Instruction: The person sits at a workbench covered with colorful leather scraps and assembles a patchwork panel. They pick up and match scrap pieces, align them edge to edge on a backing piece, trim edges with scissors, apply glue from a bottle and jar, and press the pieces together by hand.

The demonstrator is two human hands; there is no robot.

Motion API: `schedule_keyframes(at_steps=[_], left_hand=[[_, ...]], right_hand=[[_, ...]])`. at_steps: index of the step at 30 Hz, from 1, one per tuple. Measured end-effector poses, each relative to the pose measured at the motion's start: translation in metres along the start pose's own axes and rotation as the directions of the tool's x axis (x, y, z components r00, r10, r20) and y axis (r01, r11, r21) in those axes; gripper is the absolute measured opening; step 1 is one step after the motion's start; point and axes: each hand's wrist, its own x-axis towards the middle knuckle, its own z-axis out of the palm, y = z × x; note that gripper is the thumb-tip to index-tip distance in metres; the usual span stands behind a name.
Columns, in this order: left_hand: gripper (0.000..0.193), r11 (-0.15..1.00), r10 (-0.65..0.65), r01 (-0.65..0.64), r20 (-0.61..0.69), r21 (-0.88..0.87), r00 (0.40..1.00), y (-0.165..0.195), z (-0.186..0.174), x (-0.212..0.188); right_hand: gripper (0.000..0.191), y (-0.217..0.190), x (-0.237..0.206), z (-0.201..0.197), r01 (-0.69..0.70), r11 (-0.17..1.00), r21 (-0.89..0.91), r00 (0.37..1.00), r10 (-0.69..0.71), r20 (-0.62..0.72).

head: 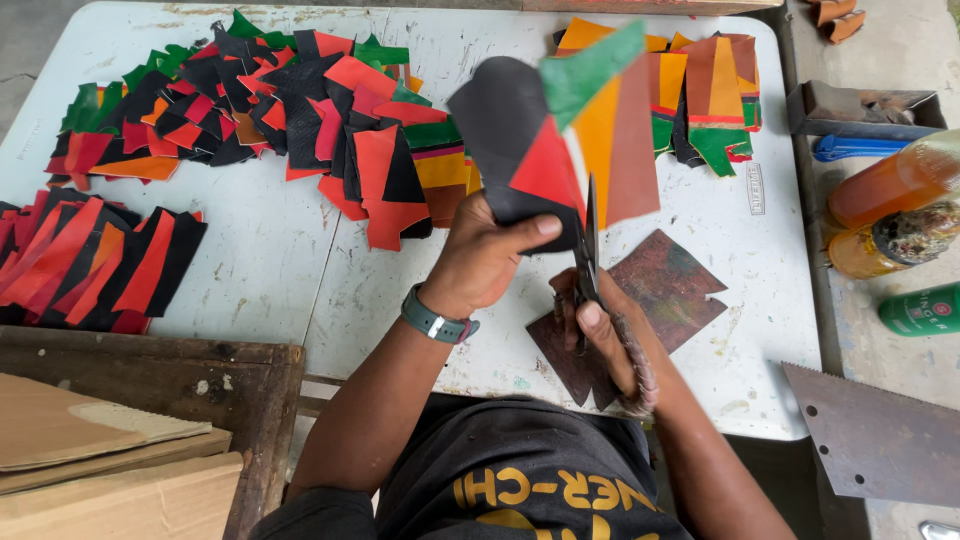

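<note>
While the left hand (482,255) grips a patchwork leather piece (560,130) held upright above the white bench (280,250), its long axis rising away from the person, the right hand (600,335) is clenched on one pair of scissors (588,250), blades pointing up into the piece's lower edge. Three heaps of coloured leather offcuts (290,110) lie on the bench, and two brown pieces (660,290) under the right hand

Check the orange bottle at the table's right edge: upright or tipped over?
Tipped. The orange bottle lies on its side, slanting across the bench beside a second amber bottle, also lying down.
</note>
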Motion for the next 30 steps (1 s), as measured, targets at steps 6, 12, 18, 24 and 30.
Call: schedule_keyframes(at_steps=[6,12,18,24,30], left_hand=[[0.029,0.982,-0.072,0.070,-0.008,-0.173,0.997,0.004,-0.029,0.002],[0.033,0.948,-0.148,0.132,-0.034,-0.291,0.988,-0.009,-0.031,-0.002],[0.032,0.968,-0.115,0.109,-0.012,-0.228,0.993,-0.018,-0.003,-0.005],[0.020,0.963,0.081,-0.079,0.004,0.257,0.997,-0.007,0.022,-0.013],[0.018,0.888,0.092,-0.081,-0.002,0.452,0.996,0.001,0.031,-0.019]], right_hand=[[0.063,0.011,-0.011,-0.049,-0.147,0.897,-0.417,0.986,0.098,-0.137],[0.069,0.013,0.000,-0.072,-0.028,0.601,-0.799,0.954,-0.222,-0.200],[0.036,0.021,0.014,-0.043,0.070,0.969,-0.236,0.954,-0.134,-0.267],[0.014,0.035,0.036,-0.018,0.051,0.699,0.713,0.991,0.052,-0.122],[0.023,0.024,0.039,-0.015,0.056,0.544,0.837,0.985,0.108,-0.136]])
